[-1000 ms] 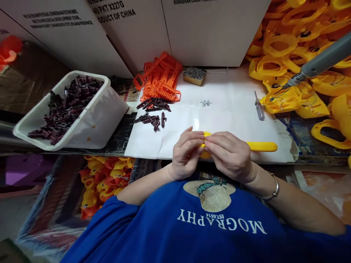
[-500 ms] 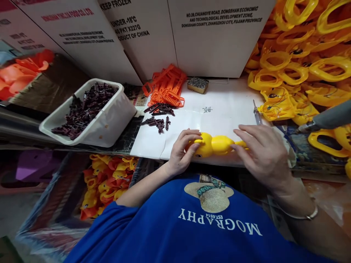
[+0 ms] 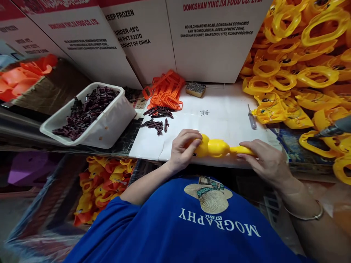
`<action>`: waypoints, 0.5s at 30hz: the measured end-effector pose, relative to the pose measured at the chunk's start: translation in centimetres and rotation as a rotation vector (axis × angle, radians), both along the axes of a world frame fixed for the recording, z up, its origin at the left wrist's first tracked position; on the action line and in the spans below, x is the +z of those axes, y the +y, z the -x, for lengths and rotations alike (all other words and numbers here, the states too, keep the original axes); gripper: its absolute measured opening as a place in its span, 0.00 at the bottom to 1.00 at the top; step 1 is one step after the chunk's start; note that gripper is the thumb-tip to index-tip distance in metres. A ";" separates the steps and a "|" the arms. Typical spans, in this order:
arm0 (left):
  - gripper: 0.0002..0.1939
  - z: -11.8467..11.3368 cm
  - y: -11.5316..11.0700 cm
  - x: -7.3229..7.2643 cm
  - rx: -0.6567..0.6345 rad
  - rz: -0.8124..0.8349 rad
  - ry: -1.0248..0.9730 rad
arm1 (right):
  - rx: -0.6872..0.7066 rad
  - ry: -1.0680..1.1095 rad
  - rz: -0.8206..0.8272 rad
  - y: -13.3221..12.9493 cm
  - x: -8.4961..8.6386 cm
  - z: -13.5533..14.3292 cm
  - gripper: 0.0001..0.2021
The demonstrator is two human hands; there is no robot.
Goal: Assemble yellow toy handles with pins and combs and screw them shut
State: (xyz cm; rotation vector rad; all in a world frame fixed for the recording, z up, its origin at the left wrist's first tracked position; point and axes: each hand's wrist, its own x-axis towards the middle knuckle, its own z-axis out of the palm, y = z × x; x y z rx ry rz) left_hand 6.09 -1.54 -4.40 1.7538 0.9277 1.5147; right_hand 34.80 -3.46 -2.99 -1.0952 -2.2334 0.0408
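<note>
At the near edge of the white sheet (image 3: 219,122): yellow toy (image 3: 218,148) held at both ends

Form: smooth, glossy, two rounded bulges leading to a slim handle (image 3: 238,150). Long axis: left to right, roughly parallel to the sheet's front edge; eye end left, handle right. I cannot tell whether it touches the sheet. I read the left hand (image 3: 183,150) as curled around the eye end, thumb nearly meeting the fingers. The right hand (image 3: 270,160) pinches the handle, fingers above, thumb below, slightly parted. Beyond: gold-coloured tin (image 3: 196,94) of grey metal bits, clear-handled screwdriver (image 3: 252,119). Leftward: openwork orange frames (image 3: 167,89), dark knobbly pieces (image 3: 161,112), white tub (image 3: 117,122). Rightward: heaped yellow shells (image 3: 270,113).
</note>
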 end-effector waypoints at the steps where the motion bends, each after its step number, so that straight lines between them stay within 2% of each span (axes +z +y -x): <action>1: 0.10 0.1 0.3 0.1 -0.005 0.034 -0.017 | 0.016 0.017 0.011 0.0 0.1 0.0 0.09; 5: 0.14 0.7 1.5 0.9 -0.164 0.108 -0.118 | -0.010 0.132 0.099 -0.4 0.2 -1.1 0.09; 8: 0.35 1.1 1.6 1.9 -0.374 0.200 -0.213 | -0.083 0.302 0.218 -0.5 -0.4 -2.4 0.09; 10: 0.44 1.0 1.1 2.9 -0.499 0.251 -0.214 | -0.083 0.432 0.360 -0.3 -1.4 -3.1 0.12; 12: 0.45 0.4 0.4 4.1 -0.575 0.227 -0.212 | -0.018 0.557 0.517 -0.1 -2.6 -3.6 0.16; 15: 0.44 -0.7 -0.6 5.9 -0.623 0.134 -0.228 | 0.078 0.680 0.696 0.1 -4.6 -4.0 0.22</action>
